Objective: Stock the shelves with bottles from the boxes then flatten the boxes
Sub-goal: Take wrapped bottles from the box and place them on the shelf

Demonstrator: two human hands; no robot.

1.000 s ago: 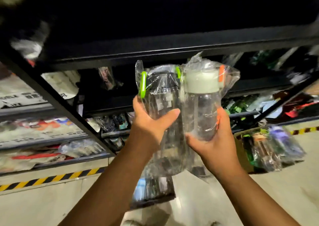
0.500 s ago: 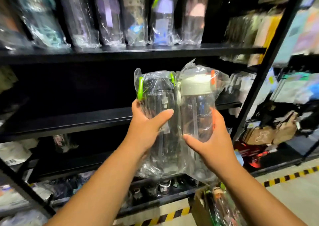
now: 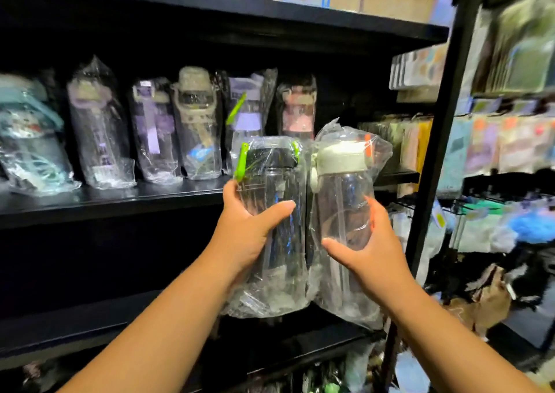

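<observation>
Two bottles, seemingly nearer stocked shelf

Holds both bare forearms stretched forward and up from the lower edge, converging toward the middle. Grips a black-lidded bottle in the left hand, thumb across its front, fingers hidden behind. Grips a white-lidded bottle in the right hand, thumb across the front, fingers curled round its right side.

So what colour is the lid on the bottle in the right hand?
A pale greenish-cream lid, seen best in the head view.
</observation>
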